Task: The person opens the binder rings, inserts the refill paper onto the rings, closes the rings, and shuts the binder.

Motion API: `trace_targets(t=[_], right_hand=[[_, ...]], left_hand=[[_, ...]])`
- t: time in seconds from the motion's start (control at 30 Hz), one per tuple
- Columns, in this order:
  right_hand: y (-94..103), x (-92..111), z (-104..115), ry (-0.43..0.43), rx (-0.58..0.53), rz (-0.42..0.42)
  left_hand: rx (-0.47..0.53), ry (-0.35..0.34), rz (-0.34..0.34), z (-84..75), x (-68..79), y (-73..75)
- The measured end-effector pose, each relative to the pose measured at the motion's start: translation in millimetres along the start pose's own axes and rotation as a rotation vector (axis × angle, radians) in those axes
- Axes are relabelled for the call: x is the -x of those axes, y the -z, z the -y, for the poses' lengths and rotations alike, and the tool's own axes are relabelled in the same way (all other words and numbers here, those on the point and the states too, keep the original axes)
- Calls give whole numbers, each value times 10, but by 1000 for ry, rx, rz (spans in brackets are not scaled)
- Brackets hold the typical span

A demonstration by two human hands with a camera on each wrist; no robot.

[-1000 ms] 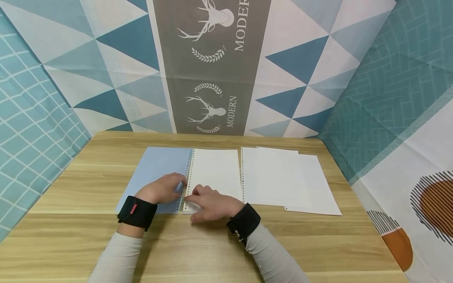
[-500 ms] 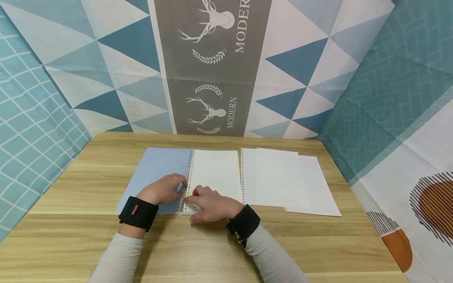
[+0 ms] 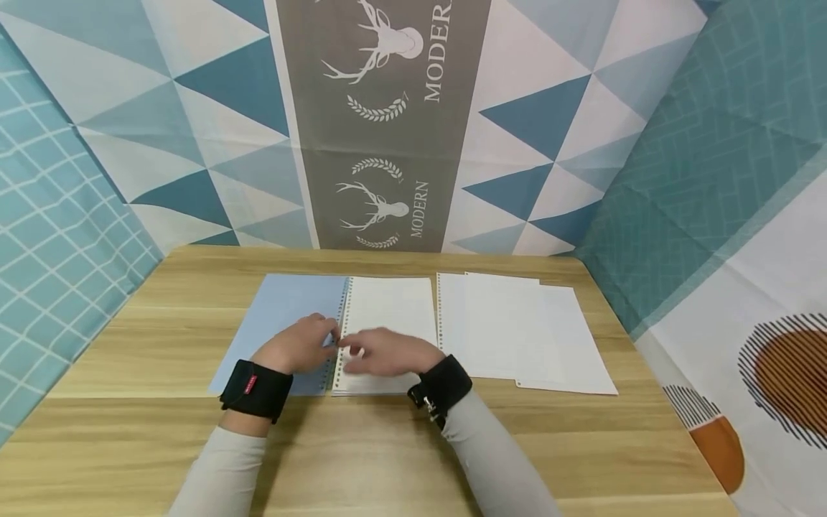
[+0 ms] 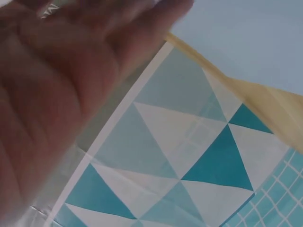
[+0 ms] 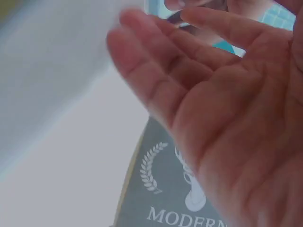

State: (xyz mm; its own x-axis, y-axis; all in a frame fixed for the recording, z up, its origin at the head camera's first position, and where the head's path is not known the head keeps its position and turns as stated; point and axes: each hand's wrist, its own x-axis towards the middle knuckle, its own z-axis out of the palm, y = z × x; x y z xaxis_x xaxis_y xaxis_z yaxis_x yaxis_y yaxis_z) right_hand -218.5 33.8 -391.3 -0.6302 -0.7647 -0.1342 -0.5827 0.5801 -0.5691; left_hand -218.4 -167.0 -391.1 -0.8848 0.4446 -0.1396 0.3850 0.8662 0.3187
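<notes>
In the head view a notebook's blue cover (image 3: 278,316) lies flat, its ring binding (image 3: 343,301) along the right edge. A stack of white hole-punched paper (image 3: 394,301) lies against that binding, its holes lined up beside the rings. My left hand (image 3: 297,346) rests over the cover, bent fingers at the binding; its fingertips run out of the left wrist view, and I cannot tell whether they pinch the rings. My right hand (image 3: 390,352) is over the paper, fingers loosely bent toward the punched edge, a gap between index finger and thumb. Its fingertips come close to the left hand's.
Further right, several loose punched sheets (image 3: 497,323) overlap one another. Everything lies on a wood-grain table (image 3: 161,345). Patterned cloth (image 3: 381,129) hangs behind the table's far edge and along both sides. Black bands (image 3: 256,390) circle both wrists.
My right hand has moved up along the punched edge from the lower holes, its thumb lifting away from the bottom corner. My left hand has stayed at the binding. The head view has shifted slightly.
</notes>
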Motion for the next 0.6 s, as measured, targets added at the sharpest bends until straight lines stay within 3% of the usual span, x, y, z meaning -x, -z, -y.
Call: trace_targets(t=[0.17,0.3,0.43,0.6], right_hand=[[229,-332,-151,-66,115,-186],[333,-597,-376,-133,128,-235],[338,-752,-567,-195,40,-180],[221,-781,-646,-297,74,-23]], left_hand=[[12,4,-122,46,-255,67],[70,28,-181,155,-576,94],[91,63,-137,280,-758,61],[68,66,-53,346,-780,6]])
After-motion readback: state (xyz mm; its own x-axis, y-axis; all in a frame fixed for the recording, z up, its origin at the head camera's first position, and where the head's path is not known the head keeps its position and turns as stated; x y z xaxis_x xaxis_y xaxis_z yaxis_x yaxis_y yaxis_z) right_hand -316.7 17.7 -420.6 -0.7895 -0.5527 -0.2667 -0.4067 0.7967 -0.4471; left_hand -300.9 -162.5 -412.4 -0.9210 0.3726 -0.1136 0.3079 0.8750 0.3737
